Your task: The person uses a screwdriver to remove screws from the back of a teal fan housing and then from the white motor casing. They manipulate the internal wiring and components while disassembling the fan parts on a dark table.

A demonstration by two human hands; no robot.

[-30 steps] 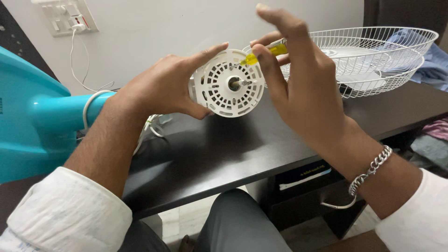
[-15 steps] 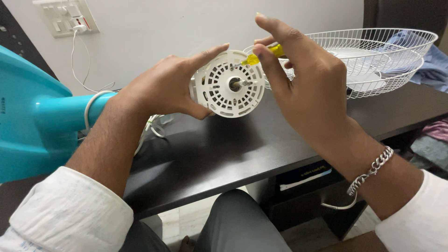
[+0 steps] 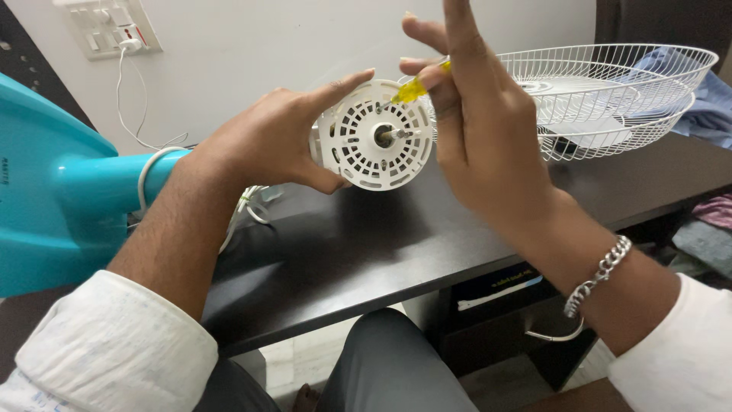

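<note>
At the far left a teal fan base [image 3: 53, 206] lies on its side, with a white cord [image 3: 149, 179] looped around its neck and a wall switch plate [image 3: 107, 27] seen above it on the far wall. Further right, the white motor housing [image 3: 377, 137] is held just above the dark counter [image 3: 366, 244], its vented round face turned toward the camera and a short metal shaft [image 3: 393, 134] standing out at its centre. The housing is clasped by the left hand [image 3: 267, 141]: the grip is wrapped around the body from the left, the forefinger laid along the top edge and the thumb tucked beneath, the forearm stretched up from the near left. A yellow screwdriver [image 3: 412, 88] is pinched between thumb and fingertips of the right hand [image 3: 488, 152], its tip set at the upper part of the face. That hand is raised with its back to the camera, two fingers lifted straight, a chain bracelet [image 3: 598, 275] at the wrist. At the far right a white wire fan guard [image 3: 610, 99] rests on the counter.

A slip is judged likely: the pinch is light, so the tip could be knocked out of the screw and the plastic scratched. A freed screw could be lost off the counter edge.
</note>
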